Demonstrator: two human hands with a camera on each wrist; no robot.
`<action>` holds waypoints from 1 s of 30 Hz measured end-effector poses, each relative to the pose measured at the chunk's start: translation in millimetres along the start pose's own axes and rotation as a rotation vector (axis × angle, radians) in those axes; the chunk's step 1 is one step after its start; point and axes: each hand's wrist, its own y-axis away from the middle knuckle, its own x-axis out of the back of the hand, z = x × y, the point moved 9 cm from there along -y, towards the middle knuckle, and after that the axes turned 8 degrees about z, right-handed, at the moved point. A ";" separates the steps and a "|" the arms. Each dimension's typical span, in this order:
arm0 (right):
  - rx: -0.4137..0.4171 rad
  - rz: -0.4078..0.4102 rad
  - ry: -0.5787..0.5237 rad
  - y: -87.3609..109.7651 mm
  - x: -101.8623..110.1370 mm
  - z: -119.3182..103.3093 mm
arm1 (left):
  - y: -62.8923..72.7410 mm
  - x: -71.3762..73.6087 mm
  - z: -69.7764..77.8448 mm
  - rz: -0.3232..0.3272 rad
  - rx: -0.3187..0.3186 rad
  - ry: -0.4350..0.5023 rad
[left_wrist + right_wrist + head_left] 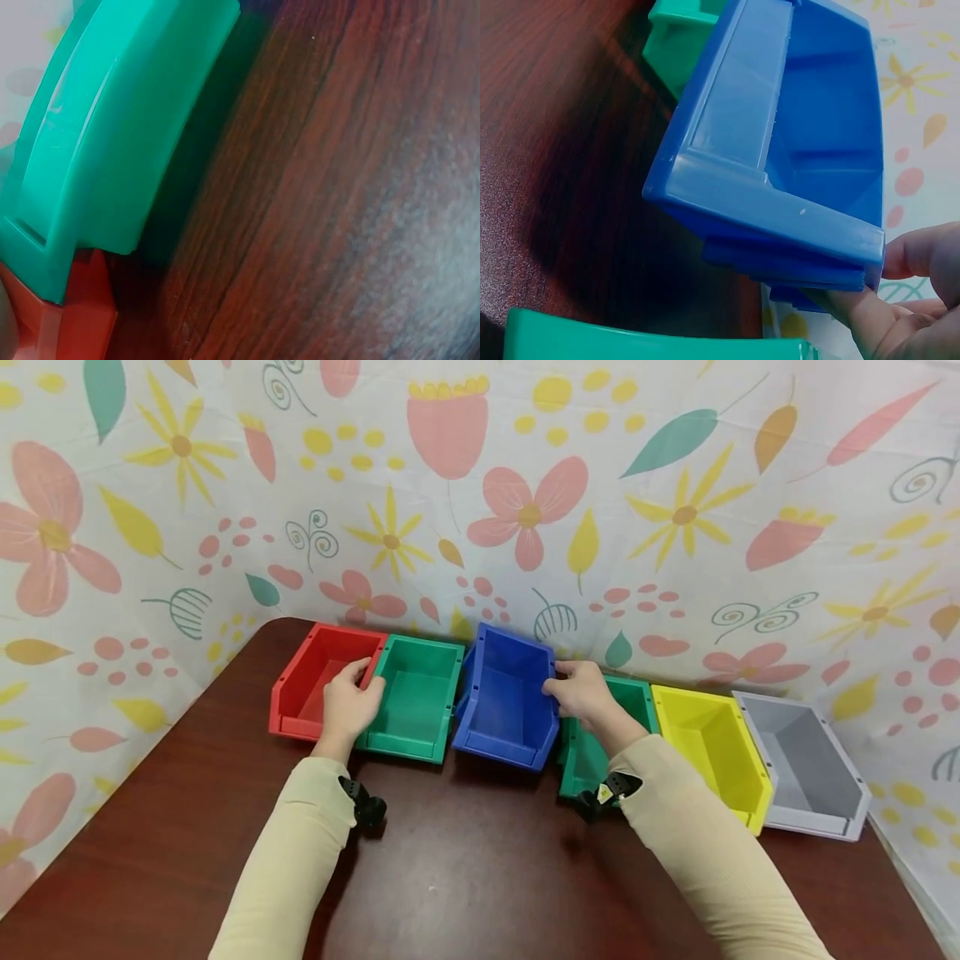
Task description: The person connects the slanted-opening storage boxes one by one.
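Observation:
My left hand (351,700) is at the seam between a red plastic storage bin (300,693) and a green bin (416,693). Its thumb lies at the green bin's left rim while the fingers reach over the red bin's right side, pinching the green bin's edge. My right hand (585,695) pinches the right wall of a blue bin (504,693), thumb at the inner side. In the right wrist view this blue bin (727,187) sits tilted, with a dark shadow on the table beneath it. The left wrist view shows the green bin's front (127,135) above the red bin (82,315).
Right of the blue bin stand a second green bin (588,760), partly behind my right arm, a yellow bin (705,752) and a grey bin (802,760). All line the back of a dark wooden table (450,877), against a flower-print cloth (480,493).

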 end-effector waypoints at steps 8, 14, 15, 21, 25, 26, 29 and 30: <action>-0.002 0.002 0.010 -0.7 0.9 -2.2 | -2.2 -1.1 -2.1 0.001 0.012 0.007; -0.006 0.011 0.007 -0.8 1.7 -3.1 | -3.1 -1.7 -2.9 -0.010 0.030 0.015; -0.009 0.011 0.004 -1.0 1.5 -2.8 | -3.0 -1.5 -2.9 -0.011 0.031 0.015; -0.017 0.004 -0.009 0.6 0.4 -3.9 | -3.3 0.5 -1.8 -0.003 0.020 0.011; -0.018 0.004 -0.003 1.6 0.4 -4.4 | -2.4 -1.0 -2.2 -0.016 0.024 0.011; -0.018 0.005 0.003 1.8 0.6 -4.3 | -2.1 -1.2 -2.2 -0.019 0.026 0.012; -0.013 0.005 0.017 2.1 0.7 -4.1 | -1.9 -1.1 -2.4 -0.023 0.026 0.012; -0.013 0.007 0.021 1.9 0.8 -3.8 | -2.1 -0.8 -2.7 -0.021 0.024 0.012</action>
